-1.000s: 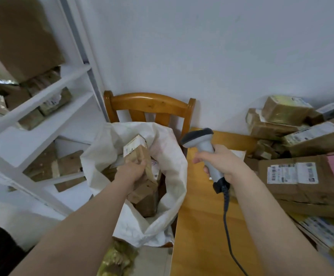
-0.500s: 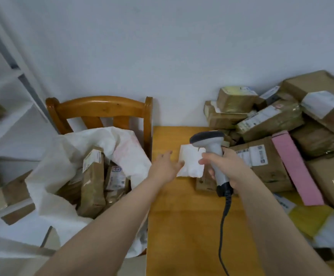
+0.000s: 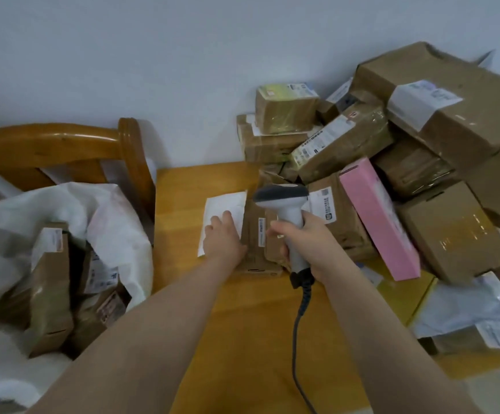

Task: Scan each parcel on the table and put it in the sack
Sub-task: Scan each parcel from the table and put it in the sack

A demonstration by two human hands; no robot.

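My right hand (image 3: 301, 238) grips the grey barcode scanner (image 3: 284, 204) by its handle above the wooden table (image 3: 242, 318); its cable hangs toward me. My left hand (image 3: 223, 236) lies with fingers stretched on a flat white parcel (image 3: 223, 207) beside a brown box (image 3: 257, 234) at the table's middle. The white sack (image 3: 102, 213) stands open at the left on a chair, with several brown parcels (image 3: 48, 282) inside. A heap of cardboard parcels (image 3: 422, 138) and a pink box (image 3: 377, 216) fills the table's right side.
The wooden chair back (image 3: 63, 141) rises behind the sack, against the white wall. A yellow parcel (image 3: 404, 294) and a grey mailer bag (image 3: 466, 312) lie at the right near the table's front edge.
My left hand let go of a parcel in the sack, crossed to the table and now rests on the flat white parcel. The view swung right. The scanner stays in my right hand.
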